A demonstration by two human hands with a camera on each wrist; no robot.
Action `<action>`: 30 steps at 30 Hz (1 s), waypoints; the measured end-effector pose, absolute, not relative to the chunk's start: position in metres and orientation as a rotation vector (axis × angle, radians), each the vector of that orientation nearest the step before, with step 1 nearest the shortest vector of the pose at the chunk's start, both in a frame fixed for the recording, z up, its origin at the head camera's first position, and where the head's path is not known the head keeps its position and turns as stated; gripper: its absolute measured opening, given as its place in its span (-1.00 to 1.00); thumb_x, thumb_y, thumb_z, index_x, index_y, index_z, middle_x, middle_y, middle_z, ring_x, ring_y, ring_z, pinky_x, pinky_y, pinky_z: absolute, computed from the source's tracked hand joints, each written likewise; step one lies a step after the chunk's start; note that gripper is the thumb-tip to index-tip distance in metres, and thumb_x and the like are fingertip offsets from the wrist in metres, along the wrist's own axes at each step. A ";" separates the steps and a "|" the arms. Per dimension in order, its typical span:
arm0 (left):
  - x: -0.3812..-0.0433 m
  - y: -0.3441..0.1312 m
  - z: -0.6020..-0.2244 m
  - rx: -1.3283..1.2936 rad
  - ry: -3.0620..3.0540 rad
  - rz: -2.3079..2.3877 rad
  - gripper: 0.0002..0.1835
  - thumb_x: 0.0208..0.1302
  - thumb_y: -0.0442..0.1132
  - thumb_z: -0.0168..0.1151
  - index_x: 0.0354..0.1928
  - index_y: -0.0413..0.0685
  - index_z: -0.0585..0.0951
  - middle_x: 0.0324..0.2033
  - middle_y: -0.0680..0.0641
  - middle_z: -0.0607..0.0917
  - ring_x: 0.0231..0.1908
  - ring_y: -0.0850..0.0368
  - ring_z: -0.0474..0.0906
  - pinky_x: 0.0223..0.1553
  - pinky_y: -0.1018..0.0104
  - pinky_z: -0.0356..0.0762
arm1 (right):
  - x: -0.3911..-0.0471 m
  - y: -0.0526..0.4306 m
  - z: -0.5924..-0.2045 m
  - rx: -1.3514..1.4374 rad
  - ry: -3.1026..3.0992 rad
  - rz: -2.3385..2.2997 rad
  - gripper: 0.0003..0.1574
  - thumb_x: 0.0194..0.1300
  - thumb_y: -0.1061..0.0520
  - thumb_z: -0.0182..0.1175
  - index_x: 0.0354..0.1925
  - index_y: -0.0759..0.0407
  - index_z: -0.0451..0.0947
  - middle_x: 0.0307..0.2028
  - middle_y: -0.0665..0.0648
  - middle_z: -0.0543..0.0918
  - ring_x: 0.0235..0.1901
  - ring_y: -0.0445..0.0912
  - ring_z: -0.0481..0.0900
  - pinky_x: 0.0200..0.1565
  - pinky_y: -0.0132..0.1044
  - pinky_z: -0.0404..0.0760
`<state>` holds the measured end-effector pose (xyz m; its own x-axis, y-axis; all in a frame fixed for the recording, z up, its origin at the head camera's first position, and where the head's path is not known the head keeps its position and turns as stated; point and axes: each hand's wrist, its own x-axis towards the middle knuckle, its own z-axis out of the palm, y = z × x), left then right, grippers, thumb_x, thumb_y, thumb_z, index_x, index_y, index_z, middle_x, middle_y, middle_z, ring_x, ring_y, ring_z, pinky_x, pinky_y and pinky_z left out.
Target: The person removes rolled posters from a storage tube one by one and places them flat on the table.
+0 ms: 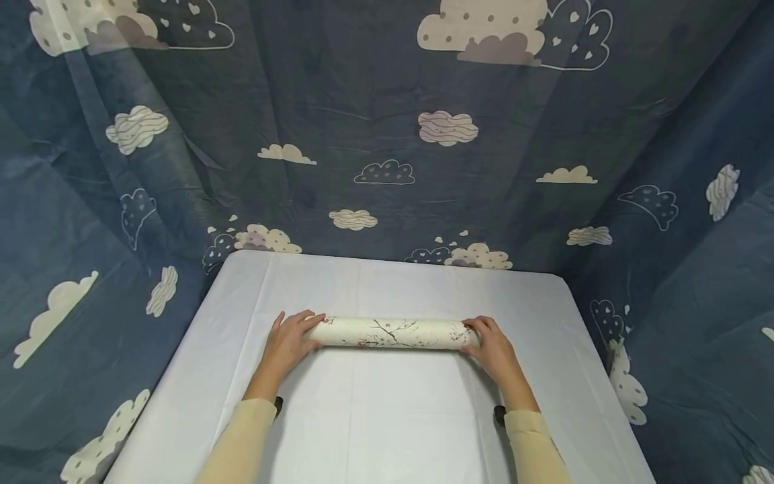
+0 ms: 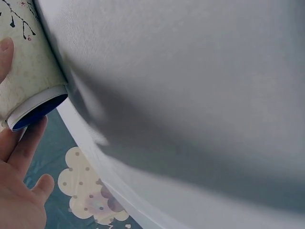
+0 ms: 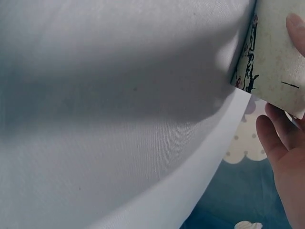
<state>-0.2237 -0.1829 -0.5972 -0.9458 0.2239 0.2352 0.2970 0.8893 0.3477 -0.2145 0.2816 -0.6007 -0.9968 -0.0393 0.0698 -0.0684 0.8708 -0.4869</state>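
Note:
A cream roll of wallpaper (image 1: 393, 333) printed with dark branches and small reddish blossoms lies crosswise on the white table. My left hand (image 1: 289, 343) grips its left end, thumb on the near side and fingers over the far side. At the right end, my right hand (image 1: 494, 349) holds it in much the same way. The left wrist view shows the roll's open end (image 2: 40, 109), with a white rim and dark blue inside, beside the left hand (image 2: 21, 191). In the right wrist view, the right hand (image 3: 290, 157) is at the other end of the printed roll (image 3: 274, 57).
The white-covered table (image 1: 393, 417) has rounded far corners. Behind it and along both sides hangs a dark blue curtain (image 1: 338, 81) with a cloud pattern. Dark bands show at the left wrist (image 1: 278, 406) and the right wrist (image 1: 499, 415).

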 end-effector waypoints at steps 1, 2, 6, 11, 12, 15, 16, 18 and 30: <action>-0.223 -0.183 -0.597 -0.402 -2.868 -0.567 -0.28 0.03 -0.04 0.64 0.32 0.14 0.69 0.25 -0.09 0.73 0.25 -0.18 0.66 0.52 -0.40 0.21 | -0.214 0.282 -0.601 0.089 -2.983 0.783 -0.22 0.23 0.11 0.57 0.36 0.05 0.54 0.40 0.30 0.46 0.36 0.34 0.51 0.31 0.33 0.52; -0.222 -0.183 -0.597 -0.403 -2.868 -0.562 -0.28 0.03 -0.03 0.64 0.32 0.15 0.70 0.24 -0.08 0.73 0.24 -0.17 0.66 0.52 -0.39 0.20 | -0.213 0.283 -0.601 0.094 -2.982 0.788 -0.23 0.23 0.11 0.57 0.36 0.05 0.54 0.40 0.30 0.46 0.36 0.34 0.51 0.31 0.33 0.52; -0.219 -0.182 -0.597 -0.407 -2.870 -0.550 -0.29 0.02 -0.02 0.64 0.30 0.16 0.70 0.20 -0.06 0.75 0.22 -0.16 0.68 0.53 -0.39 0.19 | -0.212 0.283 -0.601 0.115 -2.975 0.787 -0.23 0.22 0.11 0.58 0.35 0.05 0.54 0.38 0.31 0.47 0.34 0.36 0.53 0.29 0.34 0.53; -0.214 -0.182 -0.596 -0.409 -2.877 -0.549 -0.29 0.02 0.00 0.64 0.30 0.17 0.71 0.18 -0.04 0.76 0.20 -0.13 0.69 0.54 -0.37 0.18 | -0.209 0.284 -0.600 0.129 -2.966 0.776 -0.23 0.20 0.13 0.59 0.34 0.05 0.56 0.37 0.31 0.49 0.32 0.36 0.55 0.27 0.33 0.55; -0.213 -0.182 -0.595 -0.410 -2.882 -0.545 -0.30 0.02 0.00 0.64 0.30 0.17 0.71 0.18 -0.03 0.76 0.20 -0.13 0.69 0.55 -0.37 0.18 | -0.208 0.285 -0.600 0.131 -2.968 0.774 -0.23 0.19 0.13 0.59 0.34 0.05 0.56 0.37 0.30 0.49 0.32 0.35 0.55 0.27 0.32 0.55; -0.210 -0.182 -0.594 -0.418 -2.903 -0.515 -0.30 0.02 0.02 0.63 0.29 0.18 0.71 0.16 -0.02 0.77 0.17 -0.11 0.70 0.55 -0.35 0.17 | -0.208 0.286 -0.600 0.139 -2.980 0.761 -0.22 0.20 0.12 0.59 0.35 0.05 0.56 0.38 0.31 0.49 0.33 0.36 0.54 0.27 0.33 0.55; -0.208 -0.182 -0.593 -0.419 -2.909 -0.507 -0.30 0.02 0.02 0.63 0.29 0.18 0.71 0.16 -0.01 0.77 0.16 -0.11 0.71 0.56 -0.34 0.17 | -0.208 0.286 -0.599 0.146 -2.986 0.758 -0.22 0.20 0.11 0.59 0.35 0.05 0.55 0.38 0.31 0.48 0.33 0.37 0.54 0.27 0.34 0.54; -0.205 -0.183 -0.592 -0.422 -2.918 -0.491 -0.30 0.03 0.04 0.63 0.29 0.18 0.71 0.15 0.00 0.77 0.15 -0.10 0.71 0.56 -0.34 0.17 | -0.209 0.287 -0.599 0.146 -3.002 0.757 -0.22 0.21 0.10 0.58 0.36 0.05 0.54 0.39 0.32 0.47 0.34 0.38 0.53 0.28 0.35 0.53; -0.187 -0.179 -0.591 -0.408 -2.910 -0.478 -0.31 0.04 0.04 0.63 0.29 0.18 0.72 0.13 -0.02 0.79 0.15 -0.12 0.72 0.55 -0.34 0.19 | -0.214 0.292 -0.595 0.186 -3.050 0.769 -0.21 0.22 0.11 0.57 0.38 0.02 0.52 0.42 0.31 0.45 0.37 0.39 0.48 0.31 0.38 0.50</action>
